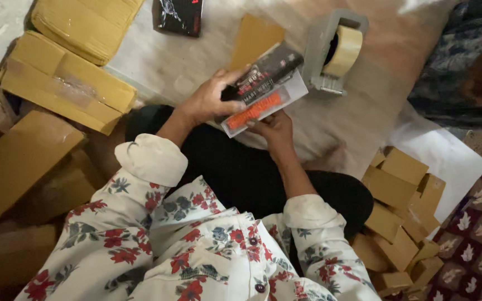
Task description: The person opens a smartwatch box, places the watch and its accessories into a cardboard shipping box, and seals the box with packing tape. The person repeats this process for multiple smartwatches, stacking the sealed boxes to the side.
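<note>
I see my left hand (207, 100) curled over the top of the black product box (264, 85), fingers clamped around its upper edge. My right hand (274, 129) grips it from beneath, held above my lap, near the tape dispenser (333, 50).

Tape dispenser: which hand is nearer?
Right. The right hand sits under the product box, just below-left of the tape dispenser; the left hand grips the box's far left side.

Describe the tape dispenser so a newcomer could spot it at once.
Start at the pale cloth spread on the floor ahead of the seated person. Beyond the boxed product in both hands stands the tape dispenser, the only grey thing there, carrying a tan tape roll.
</note>
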